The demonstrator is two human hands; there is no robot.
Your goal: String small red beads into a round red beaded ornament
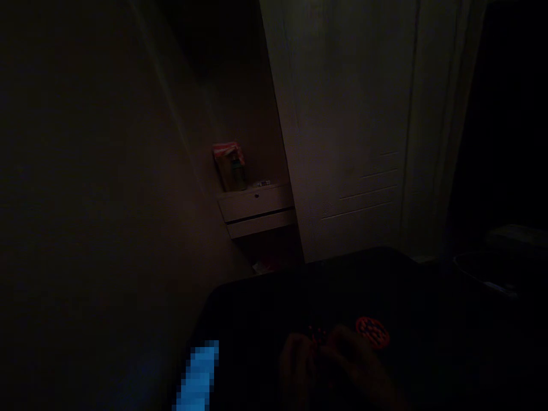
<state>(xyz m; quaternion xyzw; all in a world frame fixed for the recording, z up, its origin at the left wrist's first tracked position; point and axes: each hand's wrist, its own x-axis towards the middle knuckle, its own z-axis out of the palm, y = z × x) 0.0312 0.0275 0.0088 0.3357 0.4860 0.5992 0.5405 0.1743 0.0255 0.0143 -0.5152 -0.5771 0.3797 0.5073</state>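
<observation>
The scene is very dark. Low in the picture, my left hand [297, 359] and my right hand [353, 357] meet over a black surface [265, 308]. The fingers of both curl toward each other around something small and dark [317, 334] that I cannot make out. A round orange-red patterned object [372, 332] lies on the black surface just right of my right hand.
A blurred blue glowing strip [199, 377] sits at the lower left. A small pale wall shelf with a drawer [257, 208] holds a red-and-green package [230, 165]. A pale door [355, 125] stands behind. A dark round bin [492, 274] is at the right.
</observation>
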